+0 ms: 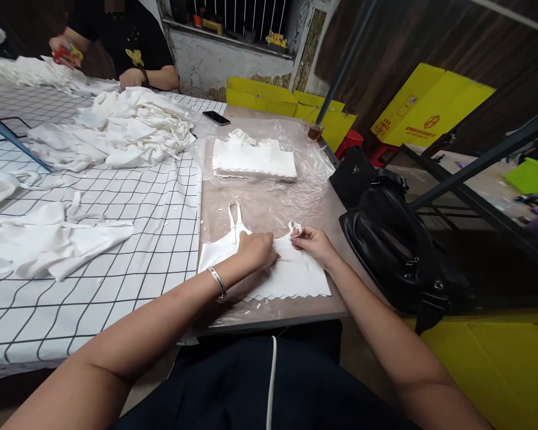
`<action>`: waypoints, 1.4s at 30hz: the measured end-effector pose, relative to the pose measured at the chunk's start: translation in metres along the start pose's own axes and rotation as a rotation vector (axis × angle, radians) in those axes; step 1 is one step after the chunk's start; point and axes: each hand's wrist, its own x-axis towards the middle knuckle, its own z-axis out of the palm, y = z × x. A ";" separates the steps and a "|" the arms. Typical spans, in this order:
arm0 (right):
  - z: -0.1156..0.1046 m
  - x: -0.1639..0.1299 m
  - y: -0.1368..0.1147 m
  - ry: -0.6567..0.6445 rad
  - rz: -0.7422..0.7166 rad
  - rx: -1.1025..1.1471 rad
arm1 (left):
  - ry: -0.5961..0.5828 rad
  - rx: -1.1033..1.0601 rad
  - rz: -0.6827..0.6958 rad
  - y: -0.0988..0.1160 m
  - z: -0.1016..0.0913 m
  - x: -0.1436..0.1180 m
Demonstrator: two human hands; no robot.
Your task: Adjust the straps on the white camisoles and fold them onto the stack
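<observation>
Handling 1 wht top (pixel 300 272), 2 hands (pixel 312 243)

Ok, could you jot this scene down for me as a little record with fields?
Work piece: white garment, laid flat, wavy edge nearest the wearer
Left hand: over the garment's middle; grip unclear
Right hand: fingers pinching a strap loop
Beyond: stack of white cloth, dark phone
Left side: loose white pile on checked cloth
Right side: black bag
Across: another person, something red and yellow in hand

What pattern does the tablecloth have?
The tablecloth is white with a black grid, clearest in the head view.
</observation>
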 end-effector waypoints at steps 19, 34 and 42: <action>0.007 -0.010 0.000 -0.165 -0.246 -0.297 | 0.114 -0.442 0.009 -0.008 0.018 -0.001; 0.015 -0.012 0.010 -0.096 -0.220 -0.190 | 0.124 -0.478 -0.013 -0.005 0.016 -0.005; 0.028 -0.005 0.007 -0.067 -0.132 -0.059 | 0.116 -0.405 0.047 -0.007 0.024 0.001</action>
